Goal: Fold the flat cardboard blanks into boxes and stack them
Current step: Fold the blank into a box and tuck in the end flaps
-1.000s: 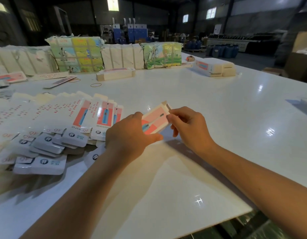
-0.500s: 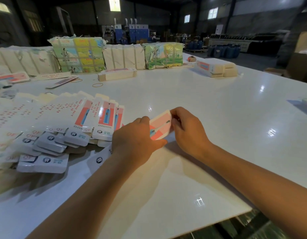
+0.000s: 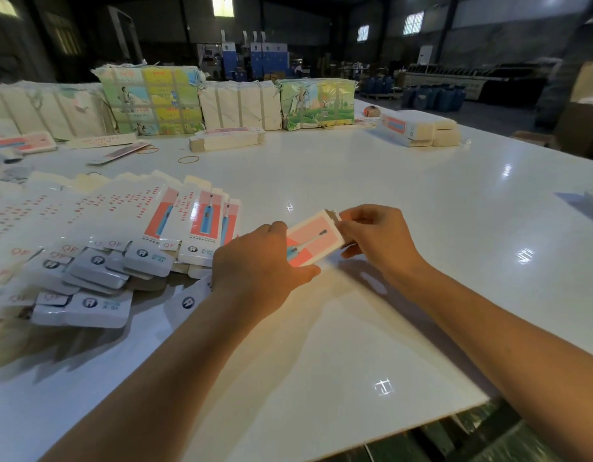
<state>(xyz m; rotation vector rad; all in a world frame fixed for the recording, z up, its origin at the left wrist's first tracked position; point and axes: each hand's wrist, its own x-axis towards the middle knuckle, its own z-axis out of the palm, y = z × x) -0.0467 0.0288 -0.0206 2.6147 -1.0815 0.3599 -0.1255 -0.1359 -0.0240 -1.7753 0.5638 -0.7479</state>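
A small pink and white carton (image 3: 313,240) with a toothbrush picture is held just above the white table (image 3: 405,201), near its middle. My left hand (image 3: 258,265) grips its near end, thumb beneath it. My right hand (image 3: 376,240) pinches the far end, where a small brown flap sticks out. A fanned spread of flat blanks (image 3: 98,238) of the same print lies to the left of my left hand. Folded boxes (image 3: 418,128) are stacked at the far right of the table.
Wrapped bundles (image 3: 151,101) line the table's back edge. A low pile of blanks (image 3: 226,140) and a rubber band (image 3: 188,159) lie in front of them. The table's near edge (image 3: 421,425) runs diagonally at the lower right, with floor below.
The carton dipped lower and more edge-on half a second ago, and now it is turned back so that its printed face shows. My right hand's fingers have moved onto the end flap.
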